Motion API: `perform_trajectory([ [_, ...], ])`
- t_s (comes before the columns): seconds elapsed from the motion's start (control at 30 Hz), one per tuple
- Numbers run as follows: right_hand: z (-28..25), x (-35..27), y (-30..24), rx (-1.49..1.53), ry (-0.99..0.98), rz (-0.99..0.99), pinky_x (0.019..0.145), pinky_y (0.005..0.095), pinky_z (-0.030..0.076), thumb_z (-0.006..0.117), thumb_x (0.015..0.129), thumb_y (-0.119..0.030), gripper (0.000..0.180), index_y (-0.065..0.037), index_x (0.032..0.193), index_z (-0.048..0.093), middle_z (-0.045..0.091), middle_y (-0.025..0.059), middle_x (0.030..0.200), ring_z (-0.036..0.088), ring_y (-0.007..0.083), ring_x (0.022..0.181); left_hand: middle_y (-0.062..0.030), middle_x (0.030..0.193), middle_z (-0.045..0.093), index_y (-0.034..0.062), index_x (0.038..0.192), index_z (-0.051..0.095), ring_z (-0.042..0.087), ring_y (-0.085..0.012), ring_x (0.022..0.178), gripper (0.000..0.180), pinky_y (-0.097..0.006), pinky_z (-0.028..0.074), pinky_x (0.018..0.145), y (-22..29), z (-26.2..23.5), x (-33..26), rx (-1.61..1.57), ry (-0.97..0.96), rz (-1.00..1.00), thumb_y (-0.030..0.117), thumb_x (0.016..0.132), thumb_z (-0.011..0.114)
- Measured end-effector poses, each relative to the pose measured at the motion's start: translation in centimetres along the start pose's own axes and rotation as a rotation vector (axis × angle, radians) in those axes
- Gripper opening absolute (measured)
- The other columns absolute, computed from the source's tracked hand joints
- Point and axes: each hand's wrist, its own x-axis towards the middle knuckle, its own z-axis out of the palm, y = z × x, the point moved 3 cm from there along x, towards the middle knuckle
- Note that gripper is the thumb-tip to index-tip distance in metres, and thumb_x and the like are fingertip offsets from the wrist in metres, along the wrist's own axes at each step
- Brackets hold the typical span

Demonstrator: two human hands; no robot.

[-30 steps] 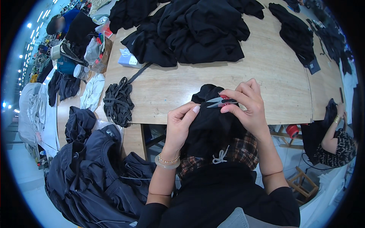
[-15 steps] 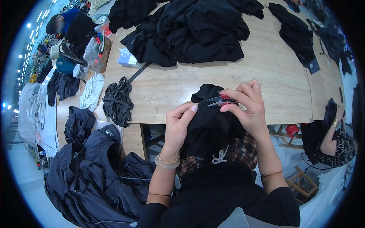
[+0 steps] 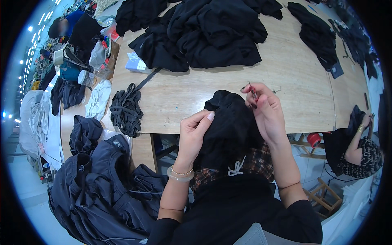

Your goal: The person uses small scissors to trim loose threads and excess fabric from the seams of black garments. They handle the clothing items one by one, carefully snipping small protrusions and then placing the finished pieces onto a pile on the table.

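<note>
A black garment (image 3: 228, 126) lies bunched over my lap and the near edge of the wooden table (image 3: 294, 81). My left hand (image 3: 195, 132) grips its left side, thumb up against the cloth. At the garment's upper right, my right hand (image 3: 265, 112) holds small thread snips (image 3: 253, 90), blades pointing up. A white drawstring knot (image 3: 236, 168) hangs below the garment, over plaid cloth.
A big pile of black garments (image 3: 208, 32) covers the far table. A coil of dark straps (image 3: 124, 108) lies at the left, a small pale box (image 3: 136, 63) behind it. Dark jackets (image 3: 98, 183) heap at lower left. Another person (image 3: 361, 151) sits at the right.
My right hand has turned and lifted the snips upright above the garment. The left hand keeps its hold on the cloth.
</note>
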Motion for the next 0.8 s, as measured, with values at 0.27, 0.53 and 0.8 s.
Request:
perform_trajectory([
  [0.27,2.6,0.0,-0.2,-0.964,-0.189,-0.273,0.076,0.0321,0.042,0.081,0.076,-0.013,0.030,-0.005,0.103,0.070,0.060,0.0038,0.084,0.052,0.0204,0.083,0.0053,0.080,0.062,-0.0056,0.094,0.073,0.050,-0.0007,0.074,0.019,-0.018,0.040,0.066,0.1,0.1,0.0,-0.064,0.045,-0.059,0.010,0.099,0.063],
  [0.53,1.5,0.2,0.9,-0.339,-0.144,0.169,0.077,0.0247,0.044,0.072,0.088,-0.006,0.008,0.000,0.091,0.069,0.061,-0.0001,0.081,0.057,0.0094,0.083,0.0079,0.077,0.059,-0.0078,0.094,0.071,0.047,0.0000,0.074,0.021,-0.018,0.038,0.066,-0.3,0.4,0.1,0.059,0.039,-0.038,0.011,0.099,0.064],
  [0.8,1.4,0.7,0.9,-0.188,-0.087,0.317,0.077,0.0207,0.045,0.072,0.093,-0.013,0.014,0.001,0.095,0.071,0.065,-0.0020,0.083,0.057,0.0042,0.081,-0.0088,0.102,0.064,-0.0007,0.106,0.070,0.060,-0.0194,0.095,0.021,-0.030,0.046,0.084,3.3,1.6,-0.6,0.728,0.170,0.471,0.012,0.089,0.073],
])
